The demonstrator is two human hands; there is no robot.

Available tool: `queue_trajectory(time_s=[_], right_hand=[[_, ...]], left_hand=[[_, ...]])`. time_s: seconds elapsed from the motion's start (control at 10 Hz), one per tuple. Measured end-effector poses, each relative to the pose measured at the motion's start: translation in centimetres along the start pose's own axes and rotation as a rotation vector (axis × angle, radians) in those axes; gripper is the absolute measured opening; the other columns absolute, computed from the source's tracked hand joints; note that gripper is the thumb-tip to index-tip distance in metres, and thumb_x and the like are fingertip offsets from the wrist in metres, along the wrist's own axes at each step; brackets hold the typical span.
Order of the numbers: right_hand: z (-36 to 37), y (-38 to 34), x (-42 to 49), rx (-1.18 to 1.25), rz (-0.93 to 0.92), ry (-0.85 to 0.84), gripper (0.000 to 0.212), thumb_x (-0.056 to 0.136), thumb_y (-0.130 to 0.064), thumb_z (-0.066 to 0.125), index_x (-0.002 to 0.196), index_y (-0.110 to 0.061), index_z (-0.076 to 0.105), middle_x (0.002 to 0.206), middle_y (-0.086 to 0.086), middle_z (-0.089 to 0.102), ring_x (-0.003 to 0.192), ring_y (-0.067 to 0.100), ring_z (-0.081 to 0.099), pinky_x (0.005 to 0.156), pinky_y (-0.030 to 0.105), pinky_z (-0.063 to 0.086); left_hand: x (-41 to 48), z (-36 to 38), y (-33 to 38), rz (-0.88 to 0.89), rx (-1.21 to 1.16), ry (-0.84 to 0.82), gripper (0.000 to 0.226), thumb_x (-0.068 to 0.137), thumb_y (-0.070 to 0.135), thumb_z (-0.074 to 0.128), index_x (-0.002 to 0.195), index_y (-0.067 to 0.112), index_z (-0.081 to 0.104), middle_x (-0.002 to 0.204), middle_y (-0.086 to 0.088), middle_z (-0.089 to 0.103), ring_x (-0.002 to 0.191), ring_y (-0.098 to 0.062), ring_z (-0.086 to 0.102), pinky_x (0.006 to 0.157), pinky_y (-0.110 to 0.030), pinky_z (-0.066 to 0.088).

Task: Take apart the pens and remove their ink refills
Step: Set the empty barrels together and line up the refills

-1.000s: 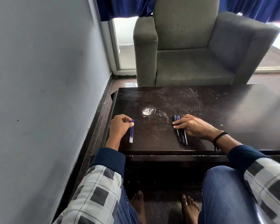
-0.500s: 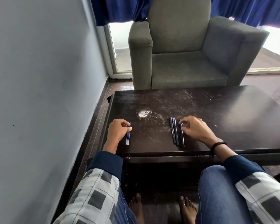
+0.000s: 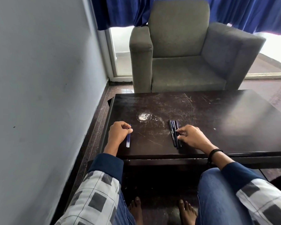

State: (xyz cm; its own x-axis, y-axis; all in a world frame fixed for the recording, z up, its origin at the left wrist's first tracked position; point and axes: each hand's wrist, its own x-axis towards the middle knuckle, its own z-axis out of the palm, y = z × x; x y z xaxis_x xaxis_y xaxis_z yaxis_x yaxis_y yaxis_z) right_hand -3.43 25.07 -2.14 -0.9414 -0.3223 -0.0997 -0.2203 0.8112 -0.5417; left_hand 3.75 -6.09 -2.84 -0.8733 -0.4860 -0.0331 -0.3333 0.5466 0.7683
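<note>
Dark scratched surface (image 3: 201, 111) — task partway, I judge. Ink refills (image 3: 128, 140) already out, lying near left edge; I count two, maybe three. Left hand (image 3: 118, 133) curled, thumb and forefinger pinching them. Pens (image 3: 173, 132) bunched mid-surface — three, perhaps four; right hand (image 3: 191, 137), fingers spread flat, presses on them. Can't tell which pens have refills inside.

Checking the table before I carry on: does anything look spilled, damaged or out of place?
A whitish ring-shaped smear sits on the table between, and a little beyond, the refills and the pens, like a dried spill. The table is also heavily scratched behind it. Refills and pens themselves lie in neat parallel rows.
</note>
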Motion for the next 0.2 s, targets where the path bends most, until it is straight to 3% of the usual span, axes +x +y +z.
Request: queue_trajectory(time_s=[0.1, 0.2], right_hand=[[0.32, 0.29, -0.02, 0.002, -0.003, 0.007, 0.031, 0.089, -0.021, 0.074, 0.120, -0.022, 0.074, 0.120, 0.000, 0.072, 0.113, 0.021, 0.066, 0.098, 0.030, 0.047], [0.00, 0.50, 0.10, 0.028, 0.007, 0.080, 0.021, 0.089, -0.019, 0.071, 0.108, -0.026, 0.077, 0.108, -0.004, 0.072, 0.099, 0.017, 0.066, 0.086, 0.026, 0.045]], left_hand=[[0.29, 0.21, -0.30, 0.001, -0.008, -0.003, 0.012, 0.078, 0.018, 0.085, 0.087, 0.020, 0.078, 0.087, 0.003, 0.074, 0.089, -0.014, 0.069, 0.089, -0.037, 0.055], [0.47, 0.23, -0.18, 0.004, -0.011, 0.005, 0.008, 0.080, 0.020, 0.083, 0.086, 0.021, 0.077, 0.087, 0.004, 0.074, 0.089, -0.014, 0.069, 0.090, -0.038, 0.055]])
